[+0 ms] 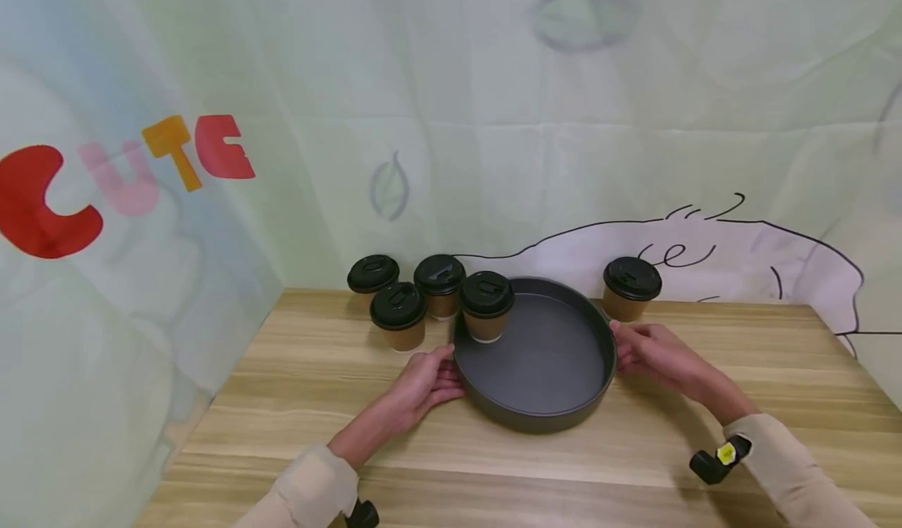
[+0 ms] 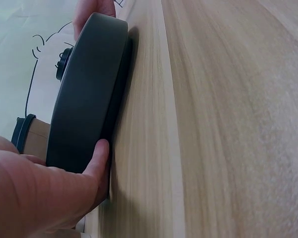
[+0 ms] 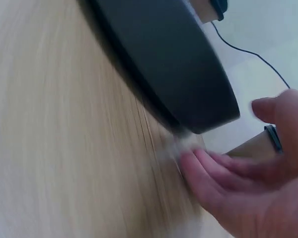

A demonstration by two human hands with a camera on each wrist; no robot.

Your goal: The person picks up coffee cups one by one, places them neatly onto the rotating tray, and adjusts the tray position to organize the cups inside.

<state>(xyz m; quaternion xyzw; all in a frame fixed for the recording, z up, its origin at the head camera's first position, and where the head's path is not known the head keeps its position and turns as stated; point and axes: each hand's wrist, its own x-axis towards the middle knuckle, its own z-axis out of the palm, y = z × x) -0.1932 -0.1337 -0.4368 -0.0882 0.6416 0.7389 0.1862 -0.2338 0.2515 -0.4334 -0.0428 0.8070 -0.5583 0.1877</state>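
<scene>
A round dark grey baking pan (image 1: 546, 371) is between the two hands. One brown paper cup with a black lid (image 1: 486, 306) stands inside it at the left. My left hand (image 1: 423, 387) grips the pan's left side, thumb by the rim and fingers low on the wall; the left wrist view shows a fingertip (image 2: 102, 146) at the pan's lower edge. At the right side, my right hand (image 1: 655, 356) has its thumb near the rim. In the right wrist view its loosely bent fingers (image 3: 208, 173) are apart from the pan wall.
Three more lidded cups, including a front one (image 1: 398, 316), stand left of the pan. Another lidded cup (image 1: 629, 289) is behind the right hand. The wooden table (image 1: 493, 481) meets a printed curtain (image 1: 451, 160) at the back.
</scene>
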